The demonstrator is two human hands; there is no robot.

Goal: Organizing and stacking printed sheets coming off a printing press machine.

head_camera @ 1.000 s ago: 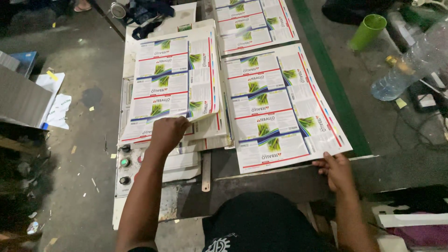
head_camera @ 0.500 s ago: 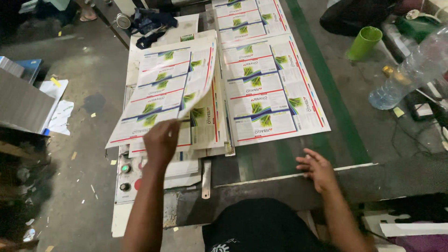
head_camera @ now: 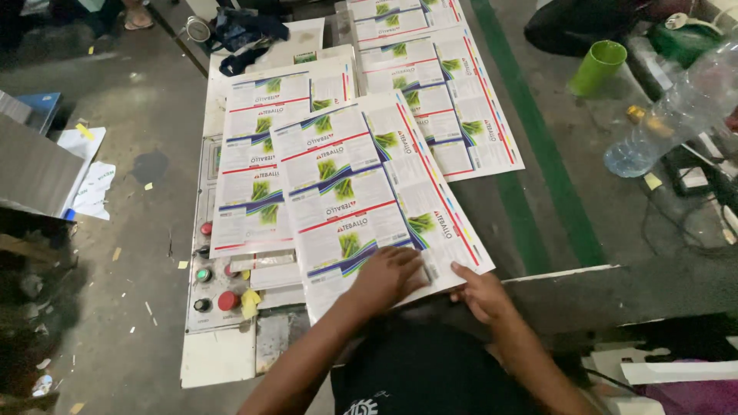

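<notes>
A large printed sheet [head_camera: 369, 192] with green, blue and red label panels lies skewed across the machine's top. My left hand [head_camera: 392, 274] presses flat on its near edge, fingers spread on the paper. My right hand [head_camera: 480, 290] rests at the sheet's near right corner, fingertips touching the edge. Under and behind this sheet a stack of the same printed sheets [head_camera: 254, 154] sits at the left. Another printed sheet [head_camera: 446, 92] lies further back on the right.
A control panel [head_camera: 206, 269] with red and green buttons sits at the left of the sheets. A green cup [head_camera: 597, 66] and a clear plastic bottle [head_camera: 676, 115] stand at the right. A green stripe [head_camera: 538, 154] runs along the floor. A metal box [head_camera: 34, 165] is far left.
My left hand has lifted a sheet off the left stack and swung it rightwards, laying it down. My right hand moved left to meet its near corner.
</notes>
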